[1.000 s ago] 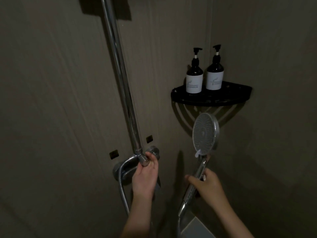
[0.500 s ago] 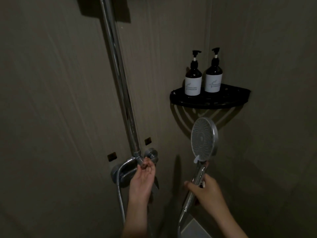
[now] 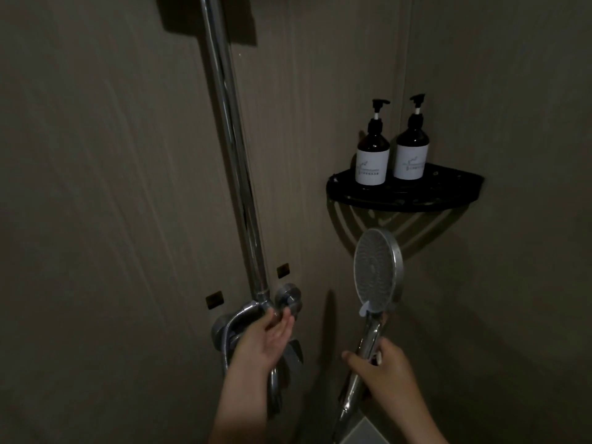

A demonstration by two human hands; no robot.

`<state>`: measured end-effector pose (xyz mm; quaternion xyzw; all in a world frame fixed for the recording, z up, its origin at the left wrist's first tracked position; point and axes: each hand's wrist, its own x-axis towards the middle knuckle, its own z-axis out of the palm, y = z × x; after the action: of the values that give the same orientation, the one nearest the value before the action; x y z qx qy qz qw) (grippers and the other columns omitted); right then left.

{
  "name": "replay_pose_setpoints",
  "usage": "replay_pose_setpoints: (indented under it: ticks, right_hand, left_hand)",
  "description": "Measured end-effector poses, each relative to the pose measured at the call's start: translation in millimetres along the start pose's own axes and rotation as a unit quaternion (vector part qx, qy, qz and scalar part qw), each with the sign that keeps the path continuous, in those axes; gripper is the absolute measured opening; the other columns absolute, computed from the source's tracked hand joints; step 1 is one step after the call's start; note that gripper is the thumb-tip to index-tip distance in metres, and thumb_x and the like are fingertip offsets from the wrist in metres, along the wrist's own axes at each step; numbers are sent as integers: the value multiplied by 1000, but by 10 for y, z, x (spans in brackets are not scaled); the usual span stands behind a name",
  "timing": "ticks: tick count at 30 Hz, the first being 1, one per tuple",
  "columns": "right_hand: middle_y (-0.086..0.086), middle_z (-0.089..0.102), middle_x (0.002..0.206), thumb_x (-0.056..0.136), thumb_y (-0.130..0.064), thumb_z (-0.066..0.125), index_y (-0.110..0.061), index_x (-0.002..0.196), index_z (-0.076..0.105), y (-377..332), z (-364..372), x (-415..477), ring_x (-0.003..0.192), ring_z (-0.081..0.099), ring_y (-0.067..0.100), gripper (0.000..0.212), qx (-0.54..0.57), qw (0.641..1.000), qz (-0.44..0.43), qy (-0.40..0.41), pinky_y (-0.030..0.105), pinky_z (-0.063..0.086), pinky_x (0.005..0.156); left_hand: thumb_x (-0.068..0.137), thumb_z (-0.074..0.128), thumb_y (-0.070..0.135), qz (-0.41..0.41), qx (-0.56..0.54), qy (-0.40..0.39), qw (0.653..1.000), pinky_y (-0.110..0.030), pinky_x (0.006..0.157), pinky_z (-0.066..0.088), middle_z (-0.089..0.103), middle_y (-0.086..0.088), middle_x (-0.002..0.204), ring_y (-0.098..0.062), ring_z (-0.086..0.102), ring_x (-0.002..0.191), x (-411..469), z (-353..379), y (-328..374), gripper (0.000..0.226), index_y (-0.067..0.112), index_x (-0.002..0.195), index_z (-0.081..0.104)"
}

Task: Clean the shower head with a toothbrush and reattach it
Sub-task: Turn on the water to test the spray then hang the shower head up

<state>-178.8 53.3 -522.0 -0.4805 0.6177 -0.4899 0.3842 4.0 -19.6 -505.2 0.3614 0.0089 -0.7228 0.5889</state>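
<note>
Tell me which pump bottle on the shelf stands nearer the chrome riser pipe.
The left pump bottle; the right pump bottle stands farther from the chrome riser pipe, toward the wall corner.

No word, number or brand can be read here. The only print is on two dark pump bottles standing on the black corner shelf, at about one o'clock from the shower head. The left bottle has a white label with a small thin drawing like a twig and, under it, one short line of tiny characters. The right bottle, at three o'clock from the first, has a label of the same kind. Both lines are too small and too dark to read.
</note>
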Motion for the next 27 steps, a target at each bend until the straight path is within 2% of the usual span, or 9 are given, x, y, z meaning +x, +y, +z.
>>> replay_pose_setpoints:
  ticks: [4, 7, 9, 14, 17, 19, 21, 24, 27]
  right_hand:
    - [3, 68, 67, 71, -13, 80, -14, 70, 62, -7, 32, 23, 68, 64, 20, 18, -10, 1000, -9, 7, 35, 49, 67]
    - [2, 69, 69, 70, -17, 80, -15, 71, 63, -14, 49, 27, 69, 65, 18, 17, -19, 1000, -9, 5, 36, 51, 69]
    - [1, 69, 68, 70, -17, 80, -16, 70, 62, -26, 44, 20, 68, 65, 15, 18, -27, 999, -15, 10, 35, 51, 68]
    - [-2, 68, 64, 70, -17, 81, -16, 68, 62, 2, 23, 16, 65, 63, 9, 19, -43, 999, -21, 20, 28, 50, 63]
    - [1, 68, 65, 68, -19, 81, -14, 69, 63, 45, 19, 15, 66, 64, 15, 19, -48, 999, -12, 22, 37, 52, 68]
    - [0, 63, 58, 68, -19, 82, -14, 65, 60, 64, 17, 5, 60, 61, 15, 23, -47, 999, -9, 25, 36, 49, 61]
    - [-2, 59, 51, 68, -19, 82, -16, 62, 57, 78, 19, -5, 56, 58, 13, 25, -48, 998, -10, 28, 34, 47, 56]
    - [-3, 61, 53, 69, -19, 81, -18, 64, 59, 89, 30, -11, 58, 60, 14, 23, -48, 999, -8, 21, 35, 50, 58]
    - [1, 69, 65, 70, -21, 80, -16, 73, 64, 97, 38, -22, 65, 66, 17, 16, -46, 999, -4, 9, 40, 55, 65]
  left_hand:
    - [93, 51, 4, 26, 69, 34, 997, -40, 89, 46, 60, -21, 118, -24, 60, 84, 47, 78, 7, 15, -1, 107, 56]
    - [93, 52, 5, 29, 82, 37, 995, -41, 92, 47, 63, -21, 101, -26, 61, 84, 34, 31, -7, 13, 1, 105, 57]
    - [94, 51, 7, 11, 53, 6, 999, -42, 94, 46, 63, -24, 96, -30, 62, 88, -5, -4, -12, 15, -2, 105, 56]
    - [98, 41, 14, -37, -38, -76, 996, -42, 96, 42, 62, -25, 106, -34, 60, 98, 20, -56, -23, 27, -8, 110, 52]
    - [97, 43, 14, -17, -17, -80, 997, -35, 83, 46, 60, -11, 85, -20, 58, 81, 85, -67, -40, 18, 1, 99, 56]
    - [98, 40, 16, -7, 17, -69, 997, -29, 73, 43, 52, -6, 75, -14, 50, 71, 91, -37, -37, 19, 7, 88, 54]
    - [100, 37, 15, 9, 42, -46, 998, -26, 72, 40, 50, -6, 72, -8, 47, 71, 69, 37, -46, 24, 8, 82, 51]
    - [101, 35, 12, 43, 84, 0, 996, -27, 65, 38, 49, -8, 71, -14, 47, 65, 71, 155, -70, 26, 9, 79, 48]
    - [101, 35, 12, 63, 118, 27, 991, -28, 63, 39, 47, -6, 71, -18, 45, 62, 114, 187, -84, 27, 10, 76, 46]
